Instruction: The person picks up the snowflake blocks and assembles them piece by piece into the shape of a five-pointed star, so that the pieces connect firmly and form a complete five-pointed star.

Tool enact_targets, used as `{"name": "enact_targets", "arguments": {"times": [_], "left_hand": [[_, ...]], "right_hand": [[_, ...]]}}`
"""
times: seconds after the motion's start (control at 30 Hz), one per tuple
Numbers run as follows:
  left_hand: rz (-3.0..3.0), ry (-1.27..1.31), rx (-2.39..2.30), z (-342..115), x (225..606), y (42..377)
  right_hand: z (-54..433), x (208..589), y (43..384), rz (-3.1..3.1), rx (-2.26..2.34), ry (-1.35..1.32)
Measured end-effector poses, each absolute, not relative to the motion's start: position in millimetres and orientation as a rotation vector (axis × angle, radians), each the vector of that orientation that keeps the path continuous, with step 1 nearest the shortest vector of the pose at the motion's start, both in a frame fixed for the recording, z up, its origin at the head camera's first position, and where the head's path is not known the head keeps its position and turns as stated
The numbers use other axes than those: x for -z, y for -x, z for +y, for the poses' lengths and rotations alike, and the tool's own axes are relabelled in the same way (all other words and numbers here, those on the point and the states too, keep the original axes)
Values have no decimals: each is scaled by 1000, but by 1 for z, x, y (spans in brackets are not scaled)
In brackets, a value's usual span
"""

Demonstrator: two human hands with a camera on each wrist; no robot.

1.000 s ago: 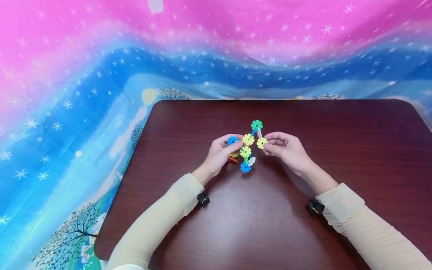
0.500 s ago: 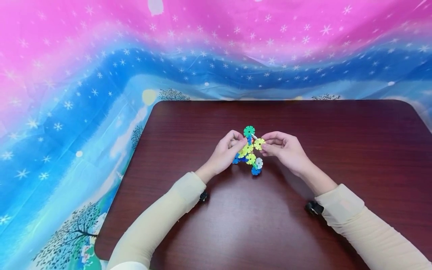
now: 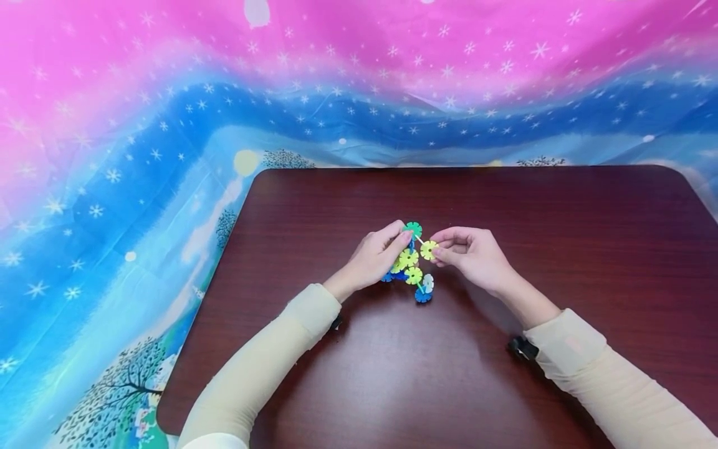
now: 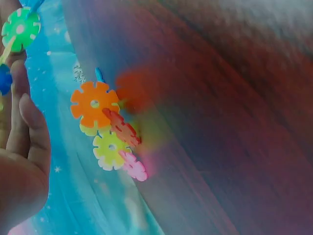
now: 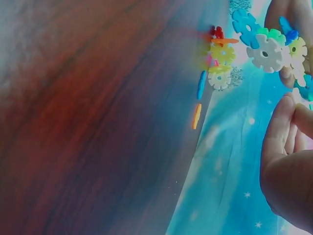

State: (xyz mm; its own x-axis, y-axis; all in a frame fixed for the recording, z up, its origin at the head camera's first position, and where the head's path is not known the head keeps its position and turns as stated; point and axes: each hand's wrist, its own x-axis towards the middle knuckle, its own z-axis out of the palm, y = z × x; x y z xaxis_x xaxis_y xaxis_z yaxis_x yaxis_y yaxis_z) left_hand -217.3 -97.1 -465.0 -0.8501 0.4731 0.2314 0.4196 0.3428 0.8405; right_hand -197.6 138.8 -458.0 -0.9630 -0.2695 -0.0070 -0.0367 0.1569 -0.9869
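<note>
Above the table, both hands hold a small construction of interlocking plastic snowflake discs. My left hand [image 3: 370,257] grips its left side, with the thumb near a green disc [image 3: 414,229]. Between thumb and fingers, my right hand [image 3: 477,254] pinches a yellow disc [image 3: 429,251], which a white disc standing edge-on links to the green one. Lower down hang more yellow discs [image 3: 413,275], a blue disc [image 3: 423,295] and a white disc [image 5: 264,53]. The left hand hides part of the construction in the head view.
An orange disc [image 4: 90,115], a yellow disc [image 4: 111,148] and a pink disc [image 4: 135,167] show low over the dark wooden table [image 3: 561,249], with reflections on its surface. A snowflake-patterned cloth [image 3: 359,81] hangs behind the table.
The left hand has turned the construction and shifted right, nearer the right hand. The green disc has come down and left. The right hand keeps its pinch on the yellow disc, slightly lower.
</note>
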Motion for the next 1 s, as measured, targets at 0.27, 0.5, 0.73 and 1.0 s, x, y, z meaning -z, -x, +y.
{"name": "enact_targets", "arguments": {"times": [0.27, 0.5, 0.73, 1.0], "left_hand": [[2387, -838, -1646, -99, 464, 218], [2322, -790, -1705, -101, 464, 218], [2277, -672, -1779, -113, 469, 217], [2262, -523, -1849, -145, 465, 211]], "right_hand": [[136, 455, 194, 2272, 1890, 334], [131, 453, 194, 2313, 1895, 350], [125, 452, 200, 2247, 1838, 417], [116, 455, 216, 2468, 1517, 455]]}}
